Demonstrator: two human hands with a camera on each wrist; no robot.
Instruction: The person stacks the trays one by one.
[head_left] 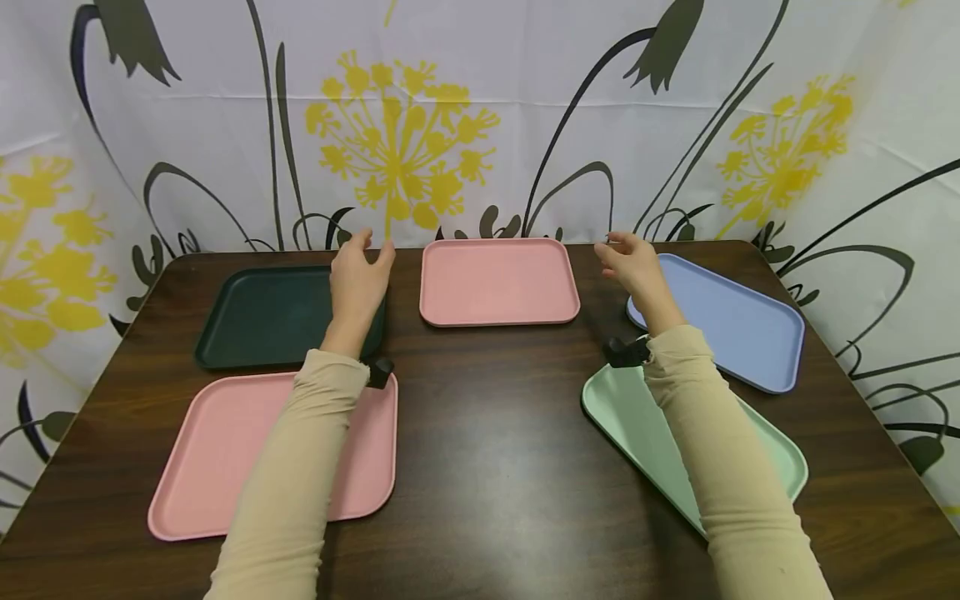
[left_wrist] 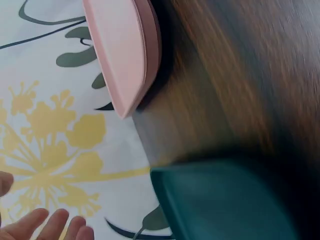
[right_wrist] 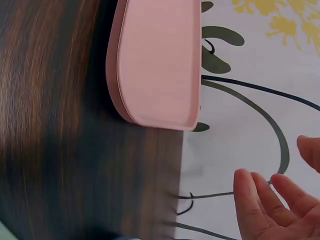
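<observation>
My left hand (head_left: 358,283) hovers over the right end of a dark green tray (head_left: 277,312), its fingers loosely bent and nothing in them. Opposite it, my right hand (head_left: 633,271) is raised between a small pink tray (head_left: 498,283) and a blue tray (head_left: 738,321), also holding nothing. The small pink tray lies at the table's far edge, between the two hands and apart from both. In the right wrist view, straight, spread fingertips (right_wrist: 245,187) show beyond that pink tray's end. The left wrist view catches only some fingertips at its lower left corner.
A larger pink tray (head_left: 225,450) lies front left, partly under my left sleeve. At front right a light green tray (head_left: 622,404) sits at an angle, crossed by my right forearm. Behind the dark wooden table (head_left: 487,467) hangs a white curtain (head_left: 555,50) with flower prints.
</observation>
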